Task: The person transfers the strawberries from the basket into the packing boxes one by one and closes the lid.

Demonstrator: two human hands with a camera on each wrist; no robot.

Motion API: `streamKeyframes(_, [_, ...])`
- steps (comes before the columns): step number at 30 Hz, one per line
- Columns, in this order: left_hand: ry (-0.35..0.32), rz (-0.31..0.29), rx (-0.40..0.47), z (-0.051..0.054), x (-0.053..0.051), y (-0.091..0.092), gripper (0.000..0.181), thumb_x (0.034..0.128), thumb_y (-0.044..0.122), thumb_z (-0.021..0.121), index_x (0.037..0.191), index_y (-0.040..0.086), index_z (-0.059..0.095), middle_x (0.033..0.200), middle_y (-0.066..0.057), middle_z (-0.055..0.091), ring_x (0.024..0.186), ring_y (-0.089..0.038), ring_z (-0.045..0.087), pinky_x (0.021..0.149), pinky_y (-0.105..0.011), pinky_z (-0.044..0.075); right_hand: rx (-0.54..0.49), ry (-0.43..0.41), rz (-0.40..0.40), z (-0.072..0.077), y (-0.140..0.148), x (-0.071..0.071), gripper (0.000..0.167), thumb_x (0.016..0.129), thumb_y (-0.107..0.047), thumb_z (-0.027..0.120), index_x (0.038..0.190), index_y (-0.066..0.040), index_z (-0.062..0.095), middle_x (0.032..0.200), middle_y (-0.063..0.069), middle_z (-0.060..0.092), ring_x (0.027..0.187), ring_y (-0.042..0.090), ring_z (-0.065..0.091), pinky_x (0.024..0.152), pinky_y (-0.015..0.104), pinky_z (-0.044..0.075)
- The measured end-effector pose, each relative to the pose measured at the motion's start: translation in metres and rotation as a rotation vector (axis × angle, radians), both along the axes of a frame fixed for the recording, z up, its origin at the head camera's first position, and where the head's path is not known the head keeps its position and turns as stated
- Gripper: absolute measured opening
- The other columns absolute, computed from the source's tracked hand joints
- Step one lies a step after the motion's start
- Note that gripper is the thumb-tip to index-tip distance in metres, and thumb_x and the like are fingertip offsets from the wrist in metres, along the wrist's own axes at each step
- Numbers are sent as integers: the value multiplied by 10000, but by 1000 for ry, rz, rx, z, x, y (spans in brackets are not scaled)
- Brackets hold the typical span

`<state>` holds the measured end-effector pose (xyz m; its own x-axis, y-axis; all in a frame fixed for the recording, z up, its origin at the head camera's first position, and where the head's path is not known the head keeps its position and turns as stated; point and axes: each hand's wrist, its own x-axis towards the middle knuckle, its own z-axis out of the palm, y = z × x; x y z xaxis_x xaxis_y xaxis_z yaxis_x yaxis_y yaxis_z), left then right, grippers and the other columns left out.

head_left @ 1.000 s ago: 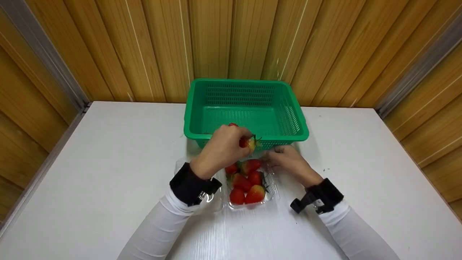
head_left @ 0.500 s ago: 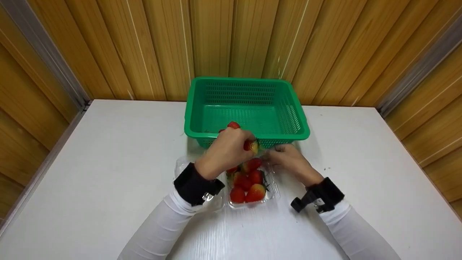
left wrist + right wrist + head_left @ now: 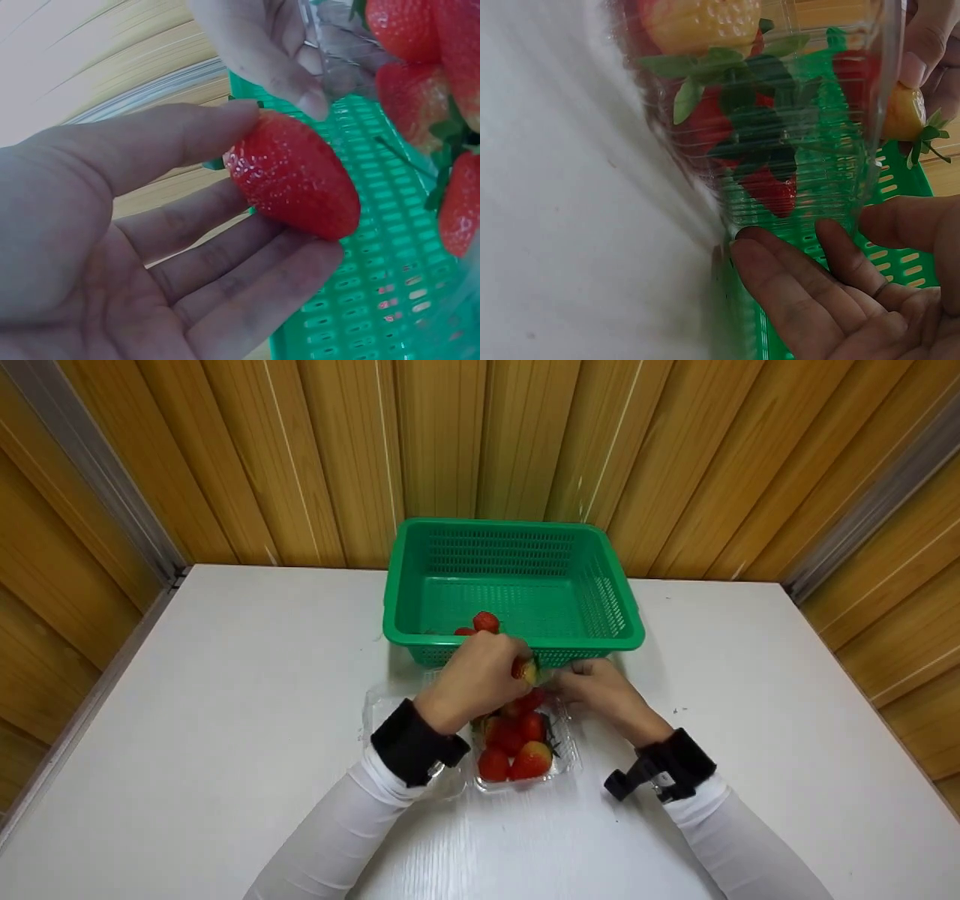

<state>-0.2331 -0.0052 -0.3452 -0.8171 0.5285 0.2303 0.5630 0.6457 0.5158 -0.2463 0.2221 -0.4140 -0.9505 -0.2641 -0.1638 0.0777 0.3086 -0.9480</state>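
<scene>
While pinching one strawberry (image 3: 300, 176) in the left hand (image 3: 480, 671), touches a clear plastic clamshell (image 3: 568, 754) with the right hand (image 3: 600, 694). Recorded for the left: thumb clamped on the fruit at its leafy end, fingertips against the other side. Located above the far end of the clamshell, just in front of the green basket (image 3: 525, 604), with a glossy red tip, pale yellow shoulder and green leaves. Recorded for the right: fingers bent, tips and thumb against the far right corner of the clamshell; unable to determine whether clamped on the plastic or merely resting there. Noted inside the clamshell: several more strawberries (image 3: 532, 760), red, some pale at the shoulder, leaves among them. Found to the left, partly covered by the left arm: transparent lid (image 3: 379, 712), folded open. Noted inside the basket, upright and perforated: at least two further strawberries (image 3: 486, 621), near the front wall. Beneath everything, white tabletop (image 3: 225, 697); behind, wood-grain panels (image 3: 439, 450). Checked for lettering: small pale patch on the right black wrist strap (image 3: 686, 765), too small to read.
</scene>
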Motion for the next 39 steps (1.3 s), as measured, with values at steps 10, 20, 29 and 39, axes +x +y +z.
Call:
streamKeyframes(10, [0,11,-5,-9,0,5,278,874,-29,703,676,104,560,626,38,393,640,-171,432,598,-281,382,17,7,-12,0,-1,0,300,1038,-202,667,1171,62,715,1111,178,756,984,282,721,812,348,576])
streamKeyframes(20, [15,17,-23,-17,2,10,323,888,-34,694,650,112,533,593,45,372,604,-152,443,552,-260,360,39,54,-7,-2,-1,-1,208,1029,-210,682,1032,-7,728,1016,100,743,935,251,701,808,352,564])
streamKeyframes(29, [41,40,-36,-17,2,11,346,900,-28,693,634,117,527,589,47,360,592,-154,429,541,-265,359,-5,-16,-18,1,-1,-1,221,1028,-197,670,1084,9,726,1027,128,761,866,186,724,743,312,583])
streamKeyframes(39, [40,37,-37,-21,2,11,355,902,-20,702,633,123,520,584,43,383,580,-157,456,537,-269,378,-4,5,-9,2,-1,0,259,1033,-217,689,1114,27,722,1026,94,762,925,223,730,793,325,588])
